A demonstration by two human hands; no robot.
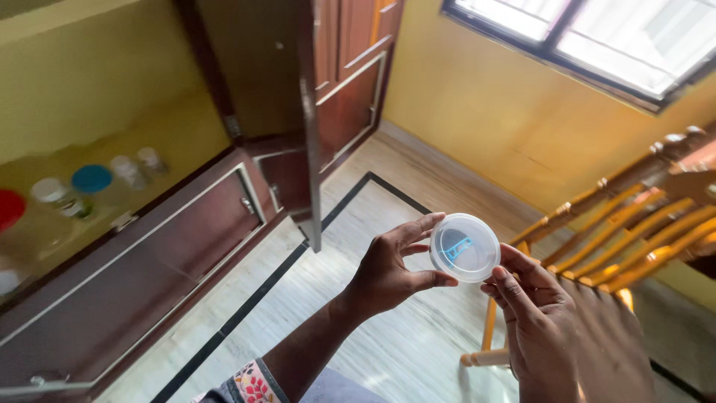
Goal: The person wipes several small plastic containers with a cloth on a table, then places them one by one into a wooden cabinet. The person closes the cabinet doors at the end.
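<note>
Left hand (388, 272) and right hand (533, 313), raised, both pinch a round clear container (464, 248), seemingly lidded.

The right hand (567, 328) is motion-blurred across its back and cut off by the bottom edge. The blue mark inside the lid (465, 247) is too faint to identify. The jars (89, 186) on the shelf (171, 142) are out of focus; their contents cannot be told. The chair (634, 224) runs past the right edge. The red lid (9, 207) is cropped at the left edge.
</note>
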